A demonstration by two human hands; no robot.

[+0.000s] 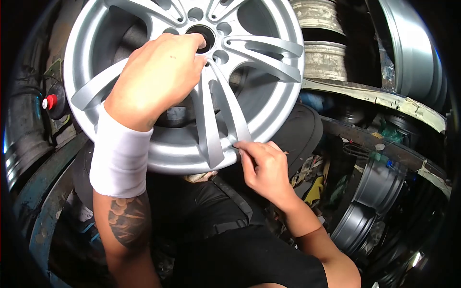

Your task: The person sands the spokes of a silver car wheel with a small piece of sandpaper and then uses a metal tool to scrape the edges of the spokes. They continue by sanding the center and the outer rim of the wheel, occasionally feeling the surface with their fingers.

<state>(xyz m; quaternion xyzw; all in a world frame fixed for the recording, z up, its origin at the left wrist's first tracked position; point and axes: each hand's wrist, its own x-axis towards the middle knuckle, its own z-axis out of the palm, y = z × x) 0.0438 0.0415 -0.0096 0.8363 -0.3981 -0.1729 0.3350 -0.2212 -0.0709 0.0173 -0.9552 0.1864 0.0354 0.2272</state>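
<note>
A silver alloy wheel rim (213,137) with paired spokes fills the upper middle of the head view, its face turned up toward me. My left hand (161,72) lies over the hub, fingers curled at the centre bore (207,34) and gripping there. A white band (122,156) wraps that wrist. Down at the rim's near edge, my right hand (266,165) is closed in a pinch against the foot of a spoke. Something small and dark seems to sit between its fingertips, too little shown to name.
Dull stacked rims (319,60) stand on a shelf with a pale edge (379,98) at the right. Grey rims (379,185) lie lower right. A red knob (49,102) sticks out at the left, above a blue metal frame (43,192).
</note>
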